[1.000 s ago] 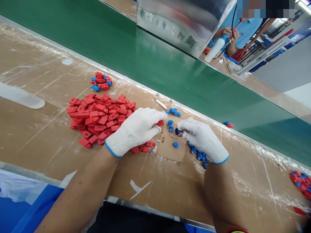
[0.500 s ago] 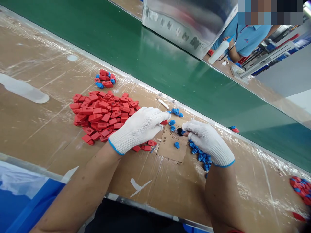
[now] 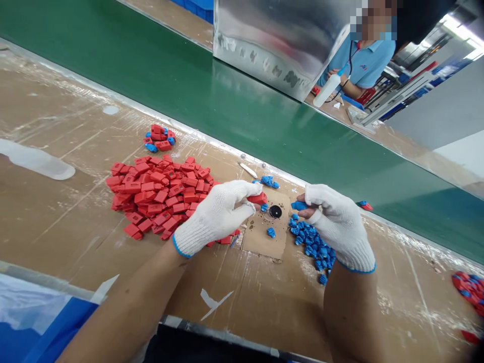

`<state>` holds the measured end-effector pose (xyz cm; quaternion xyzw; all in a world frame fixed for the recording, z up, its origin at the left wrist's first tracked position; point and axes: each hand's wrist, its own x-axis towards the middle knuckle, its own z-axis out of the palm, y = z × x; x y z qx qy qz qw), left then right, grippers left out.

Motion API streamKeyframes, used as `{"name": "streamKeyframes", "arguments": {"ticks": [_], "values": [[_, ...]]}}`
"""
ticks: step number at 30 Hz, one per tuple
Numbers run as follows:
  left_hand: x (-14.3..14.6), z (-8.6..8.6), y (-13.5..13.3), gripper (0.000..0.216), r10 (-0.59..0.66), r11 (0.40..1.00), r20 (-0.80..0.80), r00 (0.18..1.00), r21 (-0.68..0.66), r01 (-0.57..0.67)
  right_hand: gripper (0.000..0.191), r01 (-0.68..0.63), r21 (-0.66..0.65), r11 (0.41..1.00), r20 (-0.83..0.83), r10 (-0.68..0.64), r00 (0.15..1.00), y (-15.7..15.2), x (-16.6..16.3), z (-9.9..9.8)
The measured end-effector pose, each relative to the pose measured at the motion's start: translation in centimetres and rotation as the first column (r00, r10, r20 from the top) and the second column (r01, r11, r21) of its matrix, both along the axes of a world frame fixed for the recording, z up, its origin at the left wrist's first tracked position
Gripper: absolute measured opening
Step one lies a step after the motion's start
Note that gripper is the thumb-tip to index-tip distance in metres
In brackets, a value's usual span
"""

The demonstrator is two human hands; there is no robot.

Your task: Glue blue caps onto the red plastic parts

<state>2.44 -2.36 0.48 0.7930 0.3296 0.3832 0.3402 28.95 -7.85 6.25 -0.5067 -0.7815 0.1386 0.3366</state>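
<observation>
- Blue pieces (image 3: pixel 308 242) lie nearest you, heaped loose on the table (image 3: pixel 264 302), partly hidden by your right hand (image 3: pixel 336 224).
- That hand's thumb and fingers are narrowed on one blue piece (image 3: pixel 299 205), bare fingertips showing; a light pinch should keep it from slipping or turning.
- Your left hand (image 3: pixel 221 209) holds a red piece (image 3: pixel 258 198) between thumb and forefinger; best keep it steady, with glove fabric clear of its front end.
- Between your hands, a small round dish (image 3: pixel 270 214) rests on the cardboard pad (image 3: pixel 260 246). Its contents look black, liquid or solid I cannot tell; avoid brushing it, as it might mark your gloves.
- Farther left, a large red heap (image 3: pixel 159 191) lies loose, with a small red-and-blue pile (image 3: pixel 161 137) beyond.
- Across the green belt (image 3: pixel 264 126), a white bottle (image 3: pixel 327 91) is near the metal box (image 3: pixel 272 55); its fill cannot be made out.
- Farthest, a blue bin (image 3: pixel 196 9) shows only partly, contents out of sight.
</observation>
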Motion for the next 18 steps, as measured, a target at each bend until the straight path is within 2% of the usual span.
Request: {"name": "streamKeyframes", "arguments": {"ticks": [3, 6, 10, 13, 18], "values": [[1.0, 0.1, -0.9, 0.033, -0.031, 0.979, 0.106, 0.994, -0.195, 0.051, 0.008, 0.032, 0.074, 0.997, -0.15, -0.021, 0.988, -0.4, -0.5, -0.2], [1.6, 0.3, -1.6, 0.024, -0.088, 0.942, 0.157, 0.984, -0.309, 0.133, 0.017, -0.003, 0.153, 0.988, -0.231, 0.038, 0.972, -0.5, -1.2, -0.4], [1.6, 0.8, -2.3, 0.024, -0.209, 0.871, 0.226, 0.951, -0.398, 0.286, 0.019, -0.085, 0.175, 0.981, -0.26, 0.13, 0.957, -0.5, -2.1, -0.2], [1.6, 1.2, -2.6, 0.023, -0.254, 0.818, 0.279, 0.926, -0.448, 0.36, 0.017, -0.132, 0.167, 0.977, -0.253, 0.172, 0.952, -0.7, -2.5, -0.1], [1.9, 1.6, -2.8, 0.015, -0.27, 0.801, 0.341, 0.9, -0.439, 0.406, 0.017, -0.163, 0.163, 0.973, -0.23, 0.198, 0.953, -0.8, -3.0, -0.4]]}}
